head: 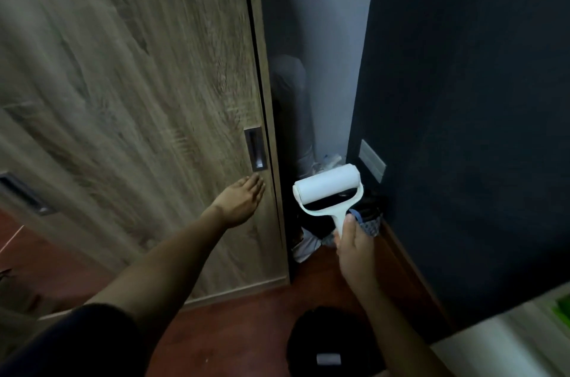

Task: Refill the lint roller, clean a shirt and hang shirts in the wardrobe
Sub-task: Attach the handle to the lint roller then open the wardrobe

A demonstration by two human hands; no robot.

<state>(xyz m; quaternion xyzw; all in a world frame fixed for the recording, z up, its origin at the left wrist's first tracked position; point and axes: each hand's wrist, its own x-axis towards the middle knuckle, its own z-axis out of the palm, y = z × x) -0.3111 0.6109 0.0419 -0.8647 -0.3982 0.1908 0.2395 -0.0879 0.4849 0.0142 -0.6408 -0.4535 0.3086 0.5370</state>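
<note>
At the centre of the frame, the left hand (239, 202) lies flat, fingers extended and together, against the wooden sliding wardrobe door (129, 99), just below the door's recessed metal handle (256, 150); it grasps nothing. A second recessed handle (23, 193) shows at the left edge of the frame on another panel. Right of centre, the right hand (353, 245) is clenched around the white stem of the lint roller (328, 188), thumb pressed along the stem and the roll held upward, crosswise to the forearm. The roll is white and sits in a forked white frame. Behind the roller, a narrow open gap beside the door edge reveals a dim wardrobe interior with a grey hanging garment (293, 105) and mixed items at floor level, too dark to identify. A dark wall (468, 99) fills the right of the frame, carrying a pale wall plate (371, 160). Reddish wooden flooring (246, 324) occupies the lower centre. A dark sleeve (77, 342) covers the upper left arm at lower left.
</note>
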